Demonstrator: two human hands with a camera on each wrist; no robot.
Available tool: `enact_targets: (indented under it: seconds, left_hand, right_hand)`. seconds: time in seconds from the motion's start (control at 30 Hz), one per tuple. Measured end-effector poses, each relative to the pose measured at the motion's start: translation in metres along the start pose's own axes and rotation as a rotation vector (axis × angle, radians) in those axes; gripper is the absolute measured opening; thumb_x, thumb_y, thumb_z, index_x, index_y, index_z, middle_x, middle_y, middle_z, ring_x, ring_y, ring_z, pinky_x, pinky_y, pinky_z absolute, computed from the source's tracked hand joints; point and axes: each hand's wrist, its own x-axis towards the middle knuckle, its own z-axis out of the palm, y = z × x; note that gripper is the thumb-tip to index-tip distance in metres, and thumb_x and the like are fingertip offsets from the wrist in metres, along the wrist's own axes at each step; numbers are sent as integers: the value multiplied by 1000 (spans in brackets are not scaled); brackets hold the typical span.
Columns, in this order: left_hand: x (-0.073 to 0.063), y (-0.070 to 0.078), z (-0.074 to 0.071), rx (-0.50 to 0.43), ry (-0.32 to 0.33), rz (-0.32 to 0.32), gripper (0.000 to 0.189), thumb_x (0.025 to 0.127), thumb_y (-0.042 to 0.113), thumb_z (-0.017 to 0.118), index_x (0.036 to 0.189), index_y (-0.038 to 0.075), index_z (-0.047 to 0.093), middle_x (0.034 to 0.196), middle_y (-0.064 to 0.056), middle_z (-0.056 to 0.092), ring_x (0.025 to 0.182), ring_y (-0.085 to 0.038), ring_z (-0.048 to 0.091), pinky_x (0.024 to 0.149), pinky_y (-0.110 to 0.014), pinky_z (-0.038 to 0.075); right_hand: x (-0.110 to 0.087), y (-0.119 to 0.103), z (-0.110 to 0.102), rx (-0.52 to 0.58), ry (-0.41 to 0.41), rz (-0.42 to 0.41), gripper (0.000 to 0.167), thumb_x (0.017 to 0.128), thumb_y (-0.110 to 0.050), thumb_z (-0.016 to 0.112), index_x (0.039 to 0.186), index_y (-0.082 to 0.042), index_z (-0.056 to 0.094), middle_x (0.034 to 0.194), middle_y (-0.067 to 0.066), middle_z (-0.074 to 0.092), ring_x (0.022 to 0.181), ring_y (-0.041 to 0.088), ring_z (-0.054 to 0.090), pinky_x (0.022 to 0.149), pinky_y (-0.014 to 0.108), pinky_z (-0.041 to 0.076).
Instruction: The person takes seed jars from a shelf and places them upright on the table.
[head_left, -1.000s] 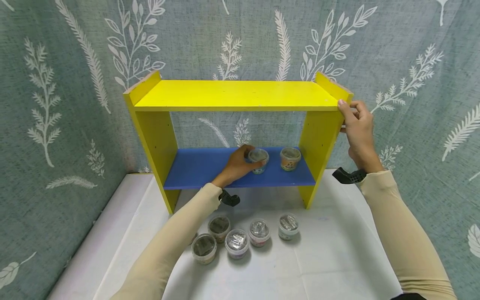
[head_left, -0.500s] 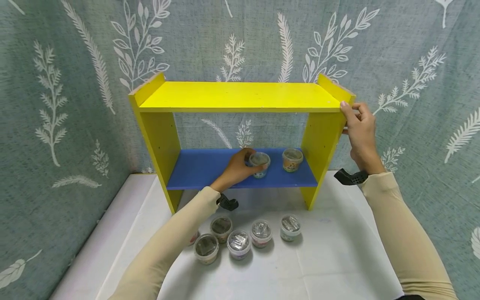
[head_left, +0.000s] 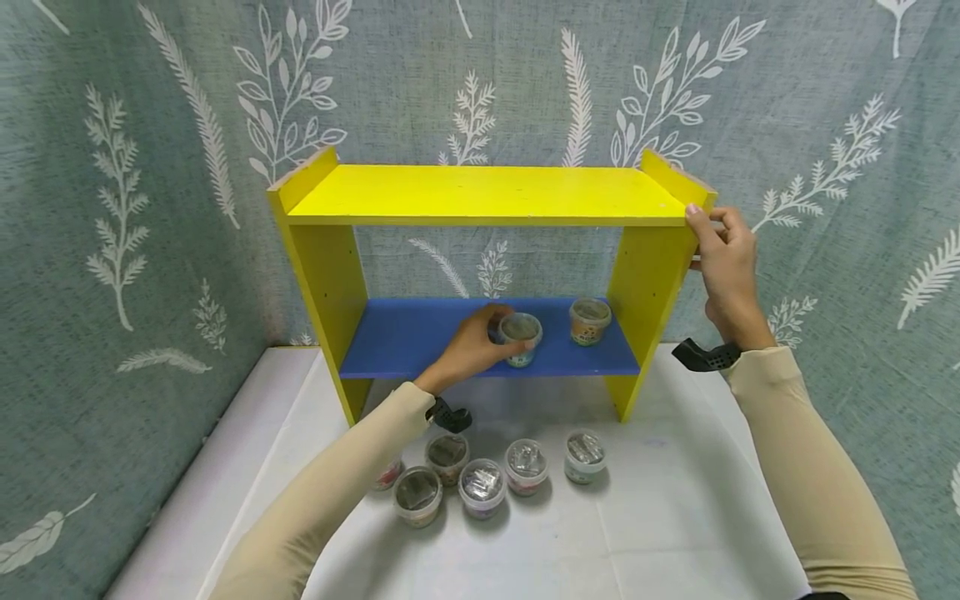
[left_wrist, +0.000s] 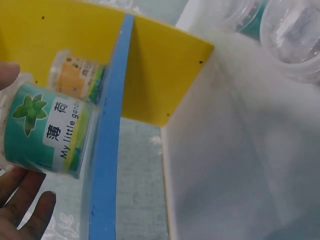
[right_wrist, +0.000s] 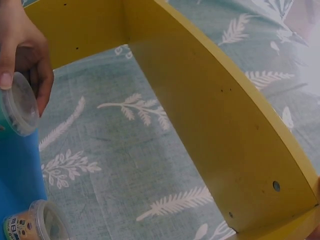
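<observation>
In the head view my left hand [head_left: 474,340] holds a small clear-lidded plastic tub [head_left: 521,337] at the blue shelf, thumb on its near side and fingers behind. The left wrist view shows its teal label [left_wrist: 42,127] with a green leaf and the words "My little garden". My right hand [head_left: 729,268] grips the upper right corner of the yellow shelf unit [head_left: 487,190], its thumb on the front edge and fingers round the side panel. A second tub with an orange label [head_left: 589,322] stands to the right on the blue shelf [head_left: 405,337].
Several lidded tubs stand on the white table in front of the unit, among them one tub [head_left: 585,457] at the right and another [head_left: 417,496] near my left sleeve. My left forearm partly covers a red-marked tub [head_left: 388,475]. A patterned curtain [head_left: 420,83] hangs behind.
My left hand has brought the tub slightly toward the shelf's front edge. My right hand keeps its grip on the corner. The head view has shifted a little.
</observation>
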Motion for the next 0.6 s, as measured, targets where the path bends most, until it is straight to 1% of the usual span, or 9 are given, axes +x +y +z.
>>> enact_targets:
  seconds: [0.17,0.33,0.47,0.6]
  left_hand:
    - [-7,3,2,-11,-15,37,71,88,48,80,144,12,54,131,0,59,113,-19,57,90,-42,53]
    - [-13,4,5,-19,-29,81,65,88,43,81,141,13,56,127,-1,61,110,-17,59,91,-40,53]
    - [-18,5,7,-14,-39,81,64,87,44,81,139,16,57,126,1,61,108,-16,59,89,-38,53]
    - [-23,7,6,-17,-54,62,65,88,48,80,140,17,57,125,3,62,107,-15,60,86,-38,54]
  right_hand:
    - [0,0,0,12,5,2,29,102,-46,61,117,-22,63,105,3,60,88,18,62,70,23,53]
    - [-1,0,0,26,4,5,29,102,-46,62,116,-21,63,105,4,60,88,20,62,70,23,53]
    - [-1,0,0,33,0,8,29,102,-46,62,116,-21,63,105,5,59,88,19,62,70,23,53]
    - [0,0,0,41,-1,4,29,102,-46,63,116,-21,63,104,5,58,88,17,62,70,23,53]
